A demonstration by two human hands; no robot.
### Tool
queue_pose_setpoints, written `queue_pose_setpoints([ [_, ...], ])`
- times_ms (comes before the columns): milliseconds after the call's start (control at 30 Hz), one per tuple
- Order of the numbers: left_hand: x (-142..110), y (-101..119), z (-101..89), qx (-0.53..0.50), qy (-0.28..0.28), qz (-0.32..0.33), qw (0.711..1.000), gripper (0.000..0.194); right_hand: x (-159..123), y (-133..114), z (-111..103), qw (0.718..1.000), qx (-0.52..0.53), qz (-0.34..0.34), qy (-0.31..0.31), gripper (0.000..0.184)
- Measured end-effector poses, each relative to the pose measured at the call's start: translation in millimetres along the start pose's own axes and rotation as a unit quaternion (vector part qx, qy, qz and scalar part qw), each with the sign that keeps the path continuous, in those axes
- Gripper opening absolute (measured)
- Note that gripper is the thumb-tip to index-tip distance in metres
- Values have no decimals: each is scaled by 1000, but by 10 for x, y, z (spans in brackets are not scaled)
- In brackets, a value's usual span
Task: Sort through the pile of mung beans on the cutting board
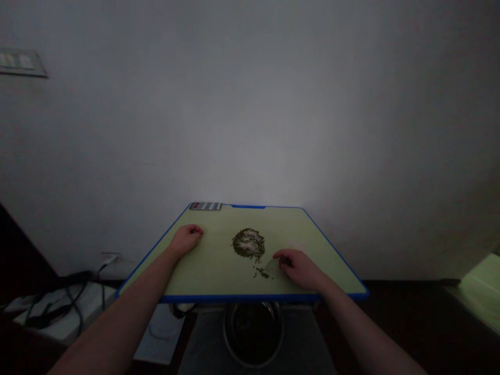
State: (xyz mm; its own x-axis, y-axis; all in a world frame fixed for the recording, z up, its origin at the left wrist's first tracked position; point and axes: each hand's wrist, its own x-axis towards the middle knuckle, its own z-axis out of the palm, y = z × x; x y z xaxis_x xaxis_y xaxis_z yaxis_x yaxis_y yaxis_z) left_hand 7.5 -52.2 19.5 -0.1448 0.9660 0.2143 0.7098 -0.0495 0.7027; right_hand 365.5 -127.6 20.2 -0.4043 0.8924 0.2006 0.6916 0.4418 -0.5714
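On the pale yellow-green board with a blue edge [219,271] lies a round pile of small dark green beans and whitish grains [249,243]. A smaller scatter of the beans [263,273] lies in front of it, toward me. My right hand [295,264] is just right of this scatter, its fingers pinched on a thin, see-through flat piece [272,265] whose tip is by the beans. Left of the pile, my left hand [187,239] rests on the board with fingers curled. Nothing shows in it, though its palm is hidden.
A phone [205,206] lies at the board's far left corner, close to the white wall [250,104]. Below the near edge is a round metal bowl [253,359]. Dark cables [70,299] tangle over a white surface at lower left. A switch plate [21,61] is on the wall.
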Motion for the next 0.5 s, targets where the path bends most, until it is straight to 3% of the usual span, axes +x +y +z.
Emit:
queue_pose_setpoints([
  [267, 12, -10, -5, -2, -1, 0, 1000, 19, -7, -93, 33, 1000, 7, -4, -2, 35],
  [500, 13, -26, 5, -5, 2, 0, 1000, 20, -35, -59, 22, 999, -5, 26, 35, 31],
])
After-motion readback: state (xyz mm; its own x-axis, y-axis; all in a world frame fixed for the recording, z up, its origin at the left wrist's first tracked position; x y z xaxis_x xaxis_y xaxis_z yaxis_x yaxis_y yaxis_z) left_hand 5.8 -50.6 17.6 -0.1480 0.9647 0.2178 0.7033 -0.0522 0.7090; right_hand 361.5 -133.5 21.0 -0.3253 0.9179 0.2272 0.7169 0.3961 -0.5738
